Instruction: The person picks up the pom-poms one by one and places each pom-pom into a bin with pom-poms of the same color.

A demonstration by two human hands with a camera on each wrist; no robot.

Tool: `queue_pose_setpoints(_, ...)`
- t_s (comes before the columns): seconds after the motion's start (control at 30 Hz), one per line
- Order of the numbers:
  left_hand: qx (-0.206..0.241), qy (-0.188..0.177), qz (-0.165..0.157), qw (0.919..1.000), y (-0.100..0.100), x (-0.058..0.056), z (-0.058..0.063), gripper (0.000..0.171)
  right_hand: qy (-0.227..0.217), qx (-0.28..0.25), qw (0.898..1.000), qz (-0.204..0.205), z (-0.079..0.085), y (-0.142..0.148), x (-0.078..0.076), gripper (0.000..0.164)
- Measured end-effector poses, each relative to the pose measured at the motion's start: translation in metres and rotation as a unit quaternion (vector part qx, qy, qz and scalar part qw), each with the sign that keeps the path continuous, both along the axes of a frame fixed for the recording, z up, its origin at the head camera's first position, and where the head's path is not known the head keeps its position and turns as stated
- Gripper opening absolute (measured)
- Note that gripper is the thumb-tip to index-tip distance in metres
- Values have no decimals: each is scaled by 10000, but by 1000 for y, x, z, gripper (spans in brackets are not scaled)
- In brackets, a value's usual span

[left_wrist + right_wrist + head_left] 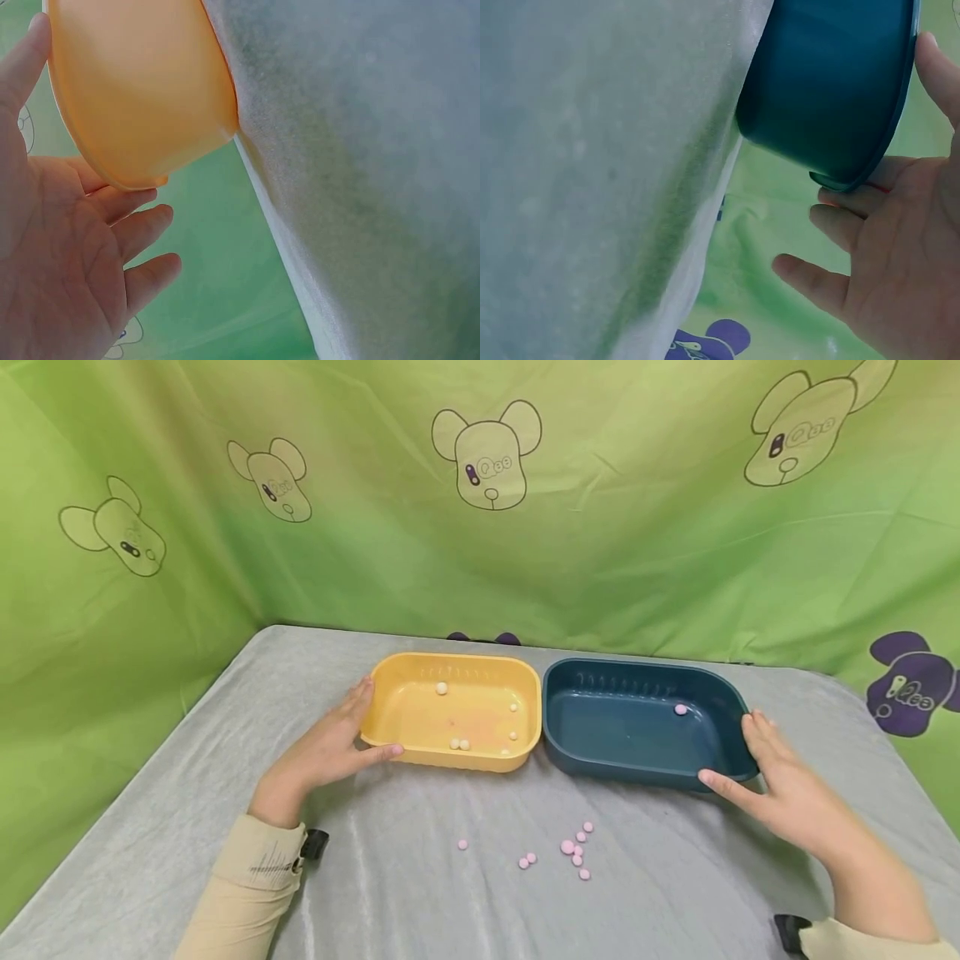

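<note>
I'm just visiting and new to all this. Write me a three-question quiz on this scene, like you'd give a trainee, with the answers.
1. Multiple choice: what colour are the small balls in the yellow tray?
A) green
B) whitish
C) black
2. True or false: the right hand touches the dark blue tray.
3. Fill in: most of the pink pieces lie on the ____.

Key:
1. B
2. True
3. grey cloth
</note>
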State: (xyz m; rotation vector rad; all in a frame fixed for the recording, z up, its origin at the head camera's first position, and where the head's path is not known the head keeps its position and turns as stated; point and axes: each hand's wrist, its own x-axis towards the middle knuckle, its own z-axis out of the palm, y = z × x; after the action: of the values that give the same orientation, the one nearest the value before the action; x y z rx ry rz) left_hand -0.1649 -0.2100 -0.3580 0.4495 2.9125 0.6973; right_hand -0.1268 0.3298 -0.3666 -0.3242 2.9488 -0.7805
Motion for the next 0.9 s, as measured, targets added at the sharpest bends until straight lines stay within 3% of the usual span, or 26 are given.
queue_pose_setpoints(0.37, -127, 82, -17, 9999, -3, 4, 7, 105, -473, 316, 9984, -45, 8, -1, 1, 101)
queue_pose_setpoints(0.5, -331, 383, -67, 9987, -3, 8, 15, 92, -547, 275, 9981, -75, 7, 0, 2, 103)
queue_pose_setpoints(0.7, -356, 1073, -471, 9925, 2, 17, 28, 81, -456, 238, 9986, -86, 10, -1, 2, 102)
queue_pose_setpoints(0.9, -331, 1432, -741, 9864, 11, 26, 32, 72, -410, 240, 9988, -72, 11, -1, 1, 101)
